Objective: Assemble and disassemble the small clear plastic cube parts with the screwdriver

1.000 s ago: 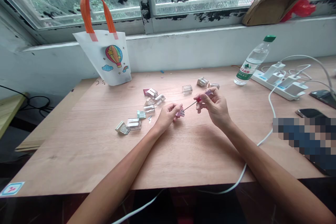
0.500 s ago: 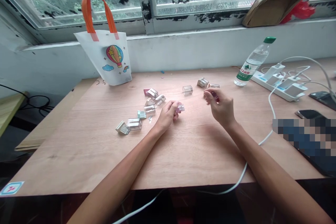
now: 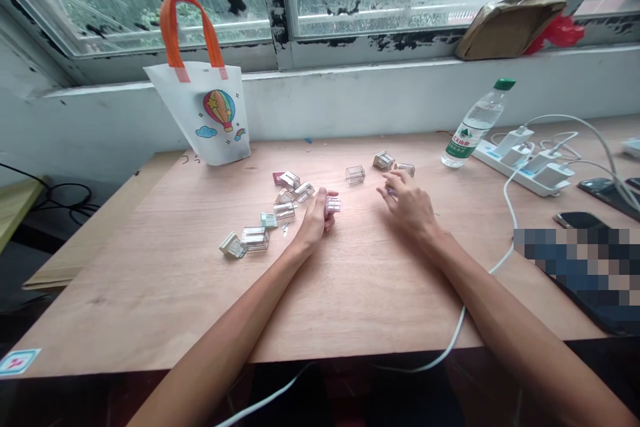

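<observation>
1. The left hand (image 3: 313, 220) sits low on the plywood table (image 3: 150, 300), its fingers curled narrowly around a small clear plastic box (image 3: 333, 205). The box stands just past the fingertips, with a pink part showing inside it.
2. The right hand (image 3: 407, 207) is well apart from the left, with its fingers (image 3: 397, 178) drawn in close. A small purple item (image 3: 391, 193) shows at the fingertips, mostly hidden and too small to name.
3. A loose cluster of clear boxes (image 3: 284, 211) lies left of the left hand, some just touching. Most look pale or metallic inside, but the contents are too small to tell. A pink piece (image 3: 278, 177) lies at the cluster's far end, and a tiny metal piece (image 3: 285, 229) lies near its front.
4. Beyond the hands are a see-through cube-shaped box (image 3: 355, 175) and two more clear boxes (image 3: 383, 160) side by side.
5. A white tote bag (image 3: 210, 127) with orange handles stands tilted against the wall. Its contents cannot be seen.
6. On the right, a water bottle (image 3: 475, 133) holds clear water beside a power strip (image 3: 520, 167) filled with white chargers.
</observation>
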`<state>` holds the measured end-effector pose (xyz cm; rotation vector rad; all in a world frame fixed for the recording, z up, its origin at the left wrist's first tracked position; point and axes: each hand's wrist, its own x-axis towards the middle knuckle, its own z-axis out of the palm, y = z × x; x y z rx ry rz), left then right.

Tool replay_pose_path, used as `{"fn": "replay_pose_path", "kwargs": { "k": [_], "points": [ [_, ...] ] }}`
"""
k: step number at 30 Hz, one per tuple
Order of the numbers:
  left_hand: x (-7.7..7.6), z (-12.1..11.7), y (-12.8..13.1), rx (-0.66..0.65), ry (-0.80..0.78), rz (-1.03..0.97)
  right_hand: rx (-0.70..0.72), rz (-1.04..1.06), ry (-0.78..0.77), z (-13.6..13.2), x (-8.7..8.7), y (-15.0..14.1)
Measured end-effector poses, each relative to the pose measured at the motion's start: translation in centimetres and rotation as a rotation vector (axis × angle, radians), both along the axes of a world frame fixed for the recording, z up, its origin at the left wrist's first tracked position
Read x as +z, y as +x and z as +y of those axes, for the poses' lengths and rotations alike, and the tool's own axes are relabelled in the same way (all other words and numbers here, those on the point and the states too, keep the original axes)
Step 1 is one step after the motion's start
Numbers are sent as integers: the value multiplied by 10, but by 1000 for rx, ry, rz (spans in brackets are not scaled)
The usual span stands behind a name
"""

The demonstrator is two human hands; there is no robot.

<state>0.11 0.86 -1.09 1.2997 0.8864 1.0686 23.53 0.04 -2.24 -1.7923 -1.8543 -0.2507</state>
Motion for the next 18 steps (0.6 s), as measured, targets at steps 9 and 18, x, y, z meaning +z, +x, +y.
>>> {"fn": "replay_pose_path", "kwargs": {
  "k": [9,18],
  "points": [
    [-14,15,-7,153,57,143,19,-53,-120,33,-8,-64],
    [-10,16,-15,90,400,404,43,-30,-161,42,-6,-66]
  ]
}}
